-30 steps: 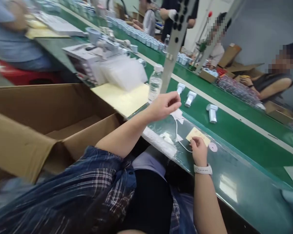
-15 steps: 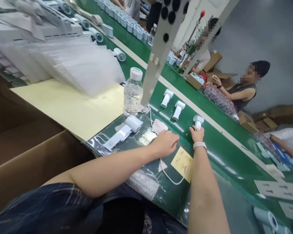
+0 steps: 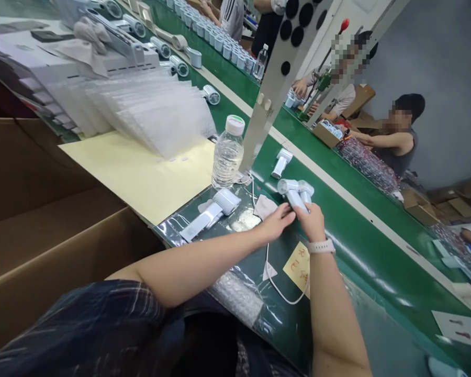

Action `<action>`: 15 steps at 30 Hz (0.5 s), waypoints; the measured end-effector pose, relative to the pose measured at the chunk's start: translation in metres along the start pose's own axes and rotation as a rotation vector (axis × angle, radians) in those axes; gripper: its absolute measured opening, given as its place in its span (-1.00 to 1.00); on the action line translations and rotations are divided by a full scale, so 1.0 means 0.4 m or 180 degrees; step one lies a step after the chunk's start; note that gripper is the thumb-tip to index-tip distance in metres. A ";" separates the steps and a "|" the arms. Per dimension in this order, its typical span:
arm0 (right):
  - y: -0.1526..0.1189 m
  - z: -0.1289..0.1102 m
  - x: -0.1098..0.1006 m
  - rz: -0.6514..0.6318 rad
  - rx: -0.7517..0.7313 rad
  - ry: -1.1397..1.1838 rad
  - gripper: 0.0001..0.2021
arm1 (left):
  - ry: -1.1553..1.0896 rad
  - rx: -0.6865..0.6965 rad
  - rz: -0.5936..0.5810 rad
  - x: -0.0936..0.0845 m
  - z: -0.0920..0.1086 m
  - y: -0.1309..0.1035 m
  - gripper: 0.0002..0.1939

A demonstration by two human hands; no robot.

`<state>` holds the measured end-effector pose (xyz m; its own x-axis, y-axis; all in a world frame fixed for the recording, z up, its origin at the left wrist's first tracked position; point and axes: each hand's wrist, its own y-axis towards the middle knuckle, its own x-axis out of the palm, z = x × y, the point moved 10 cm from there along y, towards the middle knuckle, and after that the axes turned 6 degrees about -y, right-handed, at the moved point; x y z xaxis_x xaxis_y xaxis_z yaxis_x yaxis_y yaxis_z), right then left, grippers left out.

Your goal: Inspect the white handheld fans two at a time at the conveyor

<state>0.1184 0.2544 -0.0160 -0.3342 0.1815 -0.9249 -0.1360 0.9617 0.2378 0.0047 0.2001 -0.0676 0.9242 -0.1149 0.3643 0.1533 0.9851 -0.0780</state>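
Note:
My right hand (image 3: 312,222), with a white band at the wrist, is closed round the handle end of a light-blue handheld device (image 3: 295,198) with a round head and straight handle. A second such device (image 3: 306,189) lies close behind it; whether my fingers hold that one as well is hidden. My left hand (image 3: 278,222) reaches in beside the handle, fingers stretched out and slightly apart, holding nothing visible. Farther up the green belt lies another device (image 3: 281,163). On the table to the left rests a light-blue device (image 3: 214,212).
A water bottle (image 3: 227,153) stands beside a perforated metal post (image 3: 272,94). Translucent bags (image 3: 153,110) lie on yellow sheet (image 3: 141,178). A white cable (image 3: 284,300) curls near a yellow note (image 3: 297,269). An open carton (image 3: 82,251) is at left; co-workers sit across the belt.
My right hand has drawn leftward and nearer with a device, which is now close to another one. My left hand has opened its curled fingers toward them. The view has shifted slightly.

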 end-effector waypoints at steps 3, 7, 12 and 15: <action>-0.166 -0.055 -0.029 -0.0272 -0.0103 0.0246 -0.59 | -0.1330 -0.0578 0.0118 0.010 -0.033 -0.016 -0.64; -0.337 -0.071 -0.072 -0.0784 -0.0174 0.1104 -0.39 | -0.2096 -0.1668 -0.0225 0.056 -0.080 -0.081 -0.42; -0.451 0.132 -0.116 -0.0430 0.1408 0.1031 -0.61 | -0.2159 -0.1510 -0.0652 0.075 -0.071 -0.103 -0.36; -0.472 0.125 -0.102 -0.0292 0.1476 -0.0238 -0.84 | -0.2237 -0.1077 -0.0996 0.084 -0.038 -0.107 -0.24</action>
<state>0.2043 0.0755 -0.0379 -0.2700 0.0893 -0.9587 0.2744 0.9615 0.0123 0.0343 0.1523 -0.0661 0.4056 -0.1597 0.9000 0.5665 0.8166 -0.1104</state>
